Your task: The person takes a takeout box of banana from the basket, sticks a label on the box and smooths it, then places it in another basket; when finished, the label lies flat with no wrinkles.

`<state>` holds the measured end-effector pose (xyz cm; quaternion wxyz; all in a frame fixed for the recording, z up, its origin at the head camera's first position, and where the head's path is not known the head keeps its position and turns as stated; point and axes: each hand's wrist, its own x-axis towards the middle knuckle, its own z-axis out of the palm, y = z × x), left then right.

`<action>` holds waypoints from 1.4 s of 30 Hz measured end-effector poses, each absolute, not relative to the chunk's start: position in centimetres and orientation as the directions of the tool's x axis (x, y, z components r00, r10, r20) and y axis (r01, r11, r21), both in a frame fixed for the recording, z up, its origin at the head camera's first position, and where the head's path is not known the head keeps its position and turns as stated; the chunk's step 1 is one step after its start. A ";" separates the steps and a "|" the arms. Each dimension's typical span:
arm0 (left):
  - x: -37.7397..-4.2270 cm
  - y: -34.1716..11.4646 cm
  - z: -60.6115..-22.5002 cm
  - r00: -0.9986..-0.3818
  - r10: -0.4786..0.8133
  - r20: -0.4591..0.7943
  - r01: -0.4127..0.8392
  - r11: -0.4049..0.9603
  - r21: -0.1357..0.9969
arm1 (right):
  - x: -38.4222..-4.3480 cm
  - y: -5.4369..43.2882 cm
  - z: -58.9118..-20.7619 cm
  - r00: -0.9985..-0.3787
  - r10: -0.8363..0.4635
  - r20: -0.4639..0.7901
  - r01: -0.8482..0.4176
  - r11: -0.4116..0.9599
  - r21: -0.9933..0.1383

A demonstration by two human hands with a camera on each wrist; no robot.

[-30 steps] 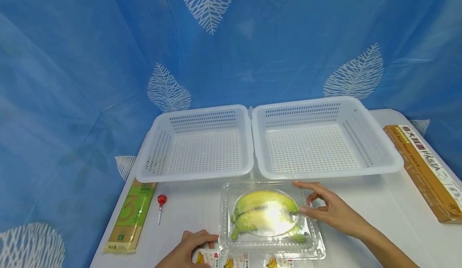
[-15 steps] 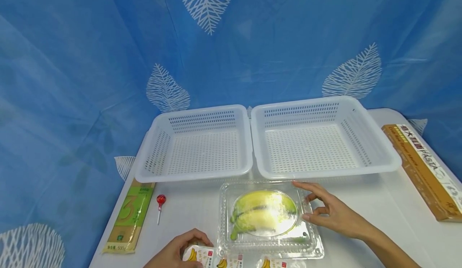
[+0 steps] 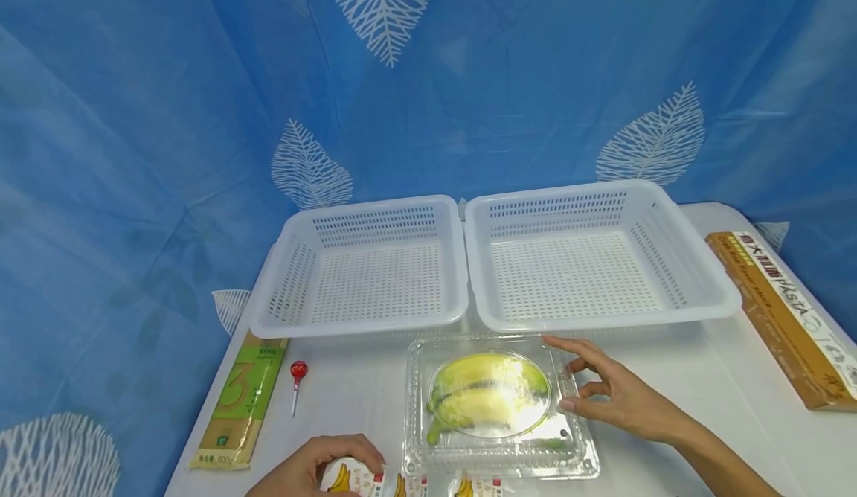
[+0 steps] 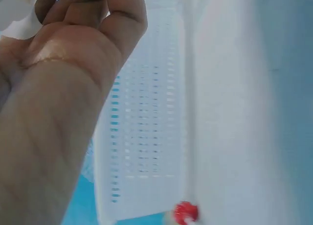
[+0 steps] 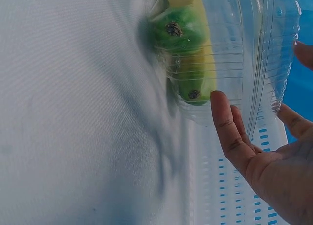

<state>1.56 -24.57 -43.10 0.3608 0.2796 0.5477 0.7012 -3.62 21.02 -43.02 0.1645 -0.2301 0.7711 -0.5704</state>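
Note:
A clear plastic clamshell box (image 3: 498,452) with yellow-green bananas (image 3: 492,378) inside lies at the table's front middle. My right hand (image 3: 619,393) holds its right side, with thumb and fingers at the rim; in the right wrist view a long finger touches the box wall near the banana ends (image 5: 193,83). At the front edge, my left hand (image 3: 318,467) grips a white round-lidded cup (image 3: 348,476) printed with bananas. More banana-print lids (image 3: 475,486) show beside it, cut off by the frame edge. The left wrist view shows just a pale bit of the cup.
Two white perforated baskets (image 3: 361,326) (image 3: 602,322) stand side by side behind the box. At left lie a green spaghetti pack (image 3: 241,400) and a red lollipop (image 3: 297,370). A brown pasta box (image 3: 780,318) lies at the right edge.
My left hand has taken hold of the banana-print cup and drawn it left and toward me; the neighbouring lids have moved left too. My right hand and the clamshell box have barely moved.

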 end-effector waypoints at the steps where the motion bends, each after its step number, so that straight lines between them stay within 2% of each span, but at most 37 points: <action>1: 1.5 -24.5 -42.8 -0.581 0.814 -0.006 -0.204 -0.139 0.969 | -3.6 21.0 -43.1 -0.838 -0.545 0.009 -0.169 0.244 -0.955; 5: 1.3 -24.3 -41.7 -0.562 0.827 -0.022 -0.198 -0.109 0.974 | -3.5 21.1 -43.2 -0.836 -0.549 0.013 -0.180 0.253 -0.951; 12: 0.7 -23.9 -39.9 -0.525 0.846 0.091 -0.042 -0.132 0.990 | -3.4 21.2 -43.1 -0.837 -0.547 0.025 -0.207 0.274 -0.939; 18: -0.1 -23.3 -38.6 -0.527 0.843 0.108 0.036 -0.105 0.994 | -3.3 21.3 -43.0 -0.835 -0.545 0.068 -0.272 0.303 -0.913; 25: -2.9 -21.8 -37.2 -0.424 0.860 0.284 0.283 -0.172 0.944 | -3.1 21.2 -42.4 -0.833 -0.532 0.151 -0.385 0.361 -0.850; 31: -5.5 -20.3 -35.3 -0.407 0.876 0.260 0.257 -0.163 0.952 | -2.8 21.1 -42.2 -0.832 -0.521 0.188 -0.429 0.390 -0.815; 37: -8.1 -19.0 -33.9 -0.354 0.895 0.272 0.293 -0.170 0.941 | -2.6 21.1 -41.9 -0.837 -0.506 0.209 -0.452 0.423 -0.785; 42: -9.9 -17.7 -32.8 -0.344 0.901 0.266 0.311 -0.158 0.937 | -2.4 20.6 -41.1 -0.872 -0.446 0.200 -0.428 0.500 -0.752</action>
